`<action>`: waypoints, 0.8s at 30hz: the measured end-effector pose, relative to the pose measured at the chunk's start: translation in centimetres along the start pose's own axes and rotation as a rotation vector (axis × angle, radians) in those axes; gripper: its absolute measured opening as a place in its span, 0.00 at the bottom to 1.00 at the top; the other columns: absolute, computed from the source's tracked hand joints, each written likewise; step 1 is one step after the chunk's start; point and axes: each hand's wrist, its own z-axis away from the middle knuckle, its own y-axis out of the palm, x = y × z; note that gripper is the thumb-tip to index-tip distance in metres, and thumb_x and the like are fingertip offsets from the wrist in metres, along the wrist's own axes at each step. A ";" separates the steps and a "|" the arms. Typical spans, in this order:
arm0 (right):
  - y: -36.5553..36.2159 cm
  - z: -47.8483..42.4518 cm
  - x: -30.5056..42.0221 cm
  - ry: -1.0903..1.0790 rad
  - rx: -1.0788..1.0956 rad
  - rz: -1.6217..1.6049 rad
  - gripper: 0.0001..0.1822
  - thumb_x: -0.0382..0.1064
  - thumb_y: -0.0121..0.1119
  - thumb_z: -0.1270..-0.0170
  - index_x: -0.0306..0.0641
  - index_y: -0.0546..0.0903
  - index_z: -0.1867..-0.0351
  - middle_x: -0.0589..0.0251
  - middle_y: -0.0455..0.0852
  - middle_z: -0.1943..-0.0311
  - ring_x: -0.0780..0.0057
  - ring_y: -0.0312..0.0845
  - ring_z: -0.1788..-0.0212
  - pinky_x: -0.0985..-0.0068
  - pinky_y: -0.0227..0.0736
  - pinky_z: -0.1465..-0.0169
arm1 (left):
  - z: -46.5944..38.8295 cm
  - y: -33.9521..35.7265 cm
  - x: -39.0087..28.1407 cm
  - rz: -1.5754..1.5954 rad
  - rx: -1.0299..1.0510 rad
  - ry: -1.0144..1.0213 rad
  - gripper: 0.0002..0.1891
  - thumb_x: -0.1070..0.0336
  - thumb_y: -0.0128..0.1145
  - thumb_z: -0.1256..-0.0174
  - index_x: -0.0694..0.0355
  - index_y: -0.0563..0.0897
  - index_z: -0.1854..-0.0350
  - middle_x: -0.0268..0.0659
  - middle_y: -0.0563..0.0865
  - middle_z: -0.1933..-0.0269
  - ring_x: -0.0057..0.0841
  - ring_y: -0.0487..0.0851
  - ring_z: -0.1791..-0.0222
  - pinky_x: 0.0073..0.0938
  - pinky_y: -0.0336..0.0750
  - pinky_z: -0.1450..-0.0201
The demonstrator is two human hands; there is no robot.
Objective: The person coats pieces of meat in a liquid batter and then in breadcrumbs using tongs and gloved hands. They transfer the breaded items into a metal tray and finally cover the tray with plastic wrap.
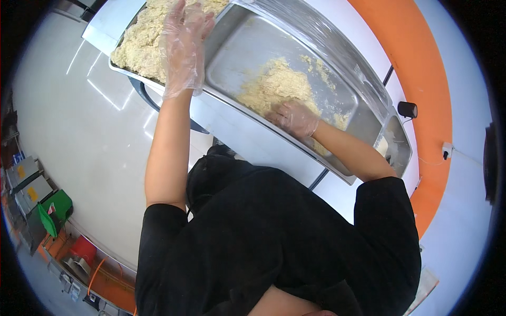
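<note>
Two deep stainless steel trays stand side by side. The left tray is heaped with a pale yellow, crumbly coated food. Above its right edge is my left hand in a clear plastic glove, fingers apart, with nothing seen in it. In the wide steel tray lies a mound of pale yellow crumbs, with loose crumbs around it. My right hand, also gloved, rests in the near side of that mound. Its fingers are blurred and partly hidden, so I cannot tell whether they hold anything.
Clear plastic film lies along the far side of the wide tray. A smaller steel container stands at its right end. Beyond are a small black device and a white plug with a cable. A dark curved handle shows below the left tray.
</note>
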 end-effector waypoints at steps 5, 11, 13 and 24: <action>-6.4 -4.1 1.0 0.235 0.219 0.105 0.32 0.46 0.63 0.34 0.44 0.74 0.28 0.50 0.80 0.36 0.53 0.79 0.40 0.55 0.74 0.38 | 0.2 0.5 -0.8 -0.024 -0.017 0.002 0.36 0.56 0.59 0.24 0.63 0.61 0.20 0.50 0.71 0.27 0.37 0.77 0.33 0.34 0.74 0.29; -4.3 -4.6 -2.9 0.134 -0.383 0.305 0.40 0.46 0.56 0.24 0.34 0.55 0.18 0.40 0.67 0.25 0.49 0.66 0.25 0.55 0.64 0.24 | -0.2 0.4 0.0 0.013 0.027 0.033 0.35 0.52 0.57 0.23 0.63 0.62 0.21 0.50 0.69 0.26 0.39 0.75 0.30 0.37 0.72 0.27; -6.9 -4.9 -3.7 0.225 -0.448 0.165 0.41 0.48 0.53 0.22 0.32 0.50 0.17 0.38 0.57 0.20 0.48 0.54 0.18 0.56 0.55 0.19 | 0.0 0.0 -0.1 0.016 0.027 0.037 0.35 0.51 0.57 0.23 0.63 0.61 0.21 0.50 0.69 0.26 0.40 0.75 0.30 0.38 0.72 0.27; -7.9 -8.3 -3.1 0.429 -0.336 0.168 0.38 0.54 0.42 0.19 0.40 0.50 0.16 0.40 0.45 0.16 0.44 0.37 0.14 0.43 0.38 0.16 | -0.1 -0.7 0.6 0.064 0.064 0.028 0.34 0.48 0.54 0.20 0.61 0.61 0.21 0.49 0.71 0.27 0.38 0.74 0.29 0.38 0.71 0.26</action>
